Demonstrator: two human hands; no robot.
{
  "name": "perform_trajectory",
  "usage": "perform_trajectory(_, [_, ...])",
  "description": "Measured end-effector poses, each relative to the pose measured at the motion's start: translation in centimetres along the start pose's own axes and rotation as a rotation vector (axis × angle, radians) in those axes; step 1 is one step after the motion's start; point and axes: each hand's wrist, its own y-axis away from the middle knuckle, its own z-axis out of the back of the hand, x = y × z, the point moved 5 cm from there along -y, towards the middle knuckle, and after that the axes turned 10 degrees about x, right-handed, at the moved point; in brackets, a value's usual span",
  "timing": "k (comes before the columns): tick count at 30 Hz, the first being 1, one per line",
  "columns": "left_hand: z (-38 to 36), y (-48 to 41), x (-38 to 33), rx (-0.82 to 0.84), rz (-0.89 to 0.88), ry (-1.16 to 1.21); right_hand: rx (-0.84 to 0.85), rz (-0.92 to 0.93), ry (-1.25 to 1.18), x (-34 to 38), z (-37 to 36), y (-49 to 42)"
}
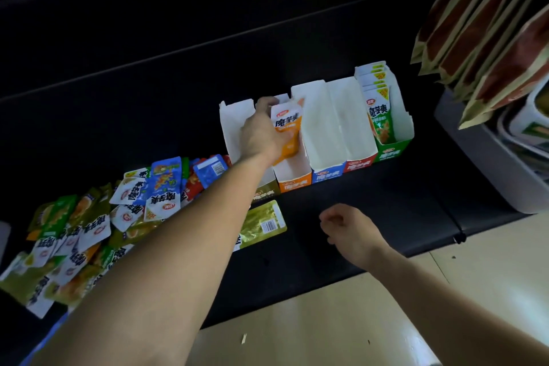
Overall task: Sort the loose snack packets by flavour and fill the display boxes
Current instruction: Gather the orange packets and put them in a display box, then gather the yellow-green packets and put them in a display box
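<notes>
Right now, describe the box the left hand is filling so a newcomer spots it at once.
On the black shelf stands a row of five white-lined display boxes. The target box is second from the left, where the left hand holds an orange packet in it. Only its front panel is orange; the gold-fronted box and blue-fronted box flank it.

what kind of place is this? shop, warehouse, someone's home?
Most likely a small shop. A row of branded display boxes sits on a dark shelf, the left hand grips an orange packet in the orange one, and bagged snacks hang in rows at upper right.
</notes>
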Motion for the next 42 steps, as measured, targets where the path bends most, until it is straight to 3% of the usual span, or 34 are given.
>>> perform_trajectory(5, [3.1, 0.4, -0.3, -0.098, -0.117, -0.178, 0.01, 0.014, 0.003, 1.1, 0.2, 0.6])
perform_trajectory(13, [8.0, 6.3, 2.3, 0.021, -0.057, -0.097, 0.029, 0.037, 0.039, 5.3, -0.7, 3.4])
perform_trajectory(17, [10.7, 12.9, 6.8, 0.066, 0.071, -0.028, 0.044, 0.065, 0.084, 7.2, -2.7, 5.4])
perform_trajectory(22, [11.0, 20.7, 14.4, 0.159, 0.268, 0.063, 0.11, 0.131, 0.6, 7.5, -8.0, 4.8])
perform_trajectory(26, [9.5, 24.6, 18.6, 0.209, 0.322, 0.075, 0.173, 0.231, 0.968, 6.9, -12.6, 2.5])
perform_trajectory(30, [8.7, 26.2, 20.9, 0.237, 0.348, 0.103, 0.126, 0.195, 1.126, 4.9, -15.2, 1.0])
perform_trajectory(33, [8.7, 26.8, 21.9, 0.227, 0.363, 0.112, -0.025, 0.29, 1.264, 3.8, -17.3, 2.6])
perform_trajectory(36, [9.0, 27.3, 22.4, 0.222, 0.396, 0.123, -0.012, 0.341, 1.369, 2.3, -18.8, 4.2])
perform_trajectory(42, [10.4, 28.2, 22.5, 0.212, 0.406, 0.146, -0.046, 0.511, 1.364, 3.7, -19.1, 5.7])
